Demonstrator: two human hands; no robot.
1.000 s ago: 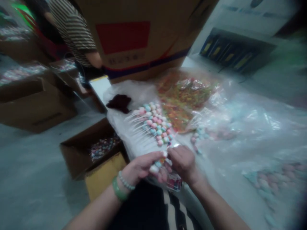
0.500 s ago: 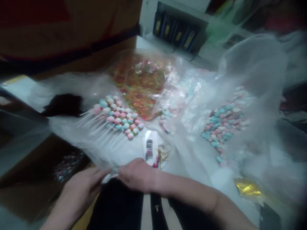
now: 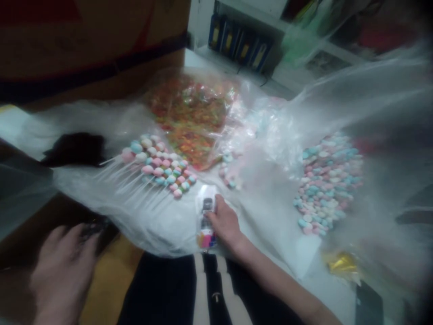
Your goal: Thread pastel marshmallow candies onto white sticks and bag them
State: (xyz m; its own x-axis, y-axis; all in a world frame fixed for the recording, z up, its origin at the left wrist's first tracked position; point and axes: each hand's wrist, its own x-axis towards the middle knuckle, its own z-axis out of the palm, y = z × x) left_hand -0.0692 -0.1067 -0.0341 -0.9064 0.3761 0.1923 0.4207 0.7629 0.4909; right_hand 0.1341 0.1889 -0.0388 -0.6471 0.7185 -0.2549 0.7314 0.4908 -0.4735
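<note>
Narrow way between the candy, bag film billowing on the right
The right hand [image 3: 225, 223] could pass up the plastic sheet [image 3: 267, 225] between the lollipop rows [image 3: 160, 167] and the pastel candy heap [image 3: 326, 183], past a small candy cluster [image 3: 228, 171]; the orange candy bag [image 3: 187, 117] blocks beyond, and the left hand [image 3: 62, 275] has open air over the cardboard carton [image 3: 16, 239]

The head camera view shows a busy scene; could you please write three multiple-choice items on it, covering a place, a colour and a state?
1. Where is the left hand?
A. On the candy lollipops
B. Low at lower left, off the plastic sheeting
C. On the gold foil

2. What colours are the lollipop heads?
A. Pink, white, pale blue
B. Black, yellow
C. Solid red

3. What is the right hand doing?
A. Lifting a packet high
B. Touching a small clear packet
C. Gripping a lollipop

B: it lies beyond the sheeting's edge.
A: those colours show.
B: its fingers meet the packet.
</note>
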